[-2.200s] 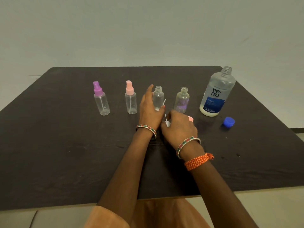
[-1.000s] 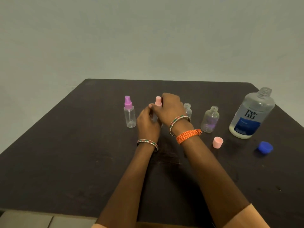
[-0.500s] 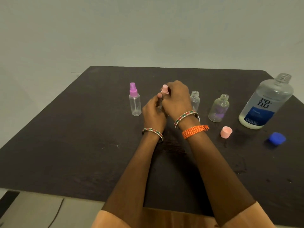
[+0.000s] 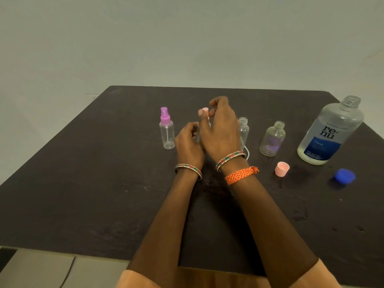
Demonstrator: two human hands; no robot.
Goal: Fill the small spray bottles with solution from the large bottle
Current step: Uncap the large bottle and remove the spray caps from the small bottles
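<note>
Left of centre on the dark worktop (image 4: 87,175) stands a small clear spray bottle with a purple spray top (image 4: 166,129), upright and untouched. Just to its right, at the middle of the frame, the left hand (image 4: 188,142) has its fingers curled round the body of the pink-topped spray bottle (image 4: 204,113), which is almost wholly hidden behind both hands; only its pink top and a sliver of clear wall show. The right hand (image 4: 221,132) reaches over from the right, its thumb and fingertips pinching that pink top, the other fingers loosely bent above it. Whether the top is seated or loose cannot be told. Partly behind the right hand stands an open small bottle (image 4: 243,129) with no top, and a thin white tube (image 4: 247,151) peeps out by the right wrist, its other end hidden. Further right is a rounder open small bottle (image 4: 272,140) with a faint purple tint, then a pink cap (image 4: 282,169) lying nearer the lower edge. At the far right stands the large bottle (image 4: 330,132), uncapped, with a blue label and liquid low inside, and its blue cap (image 4: 344,176) lies below it on the worktop.
</note>
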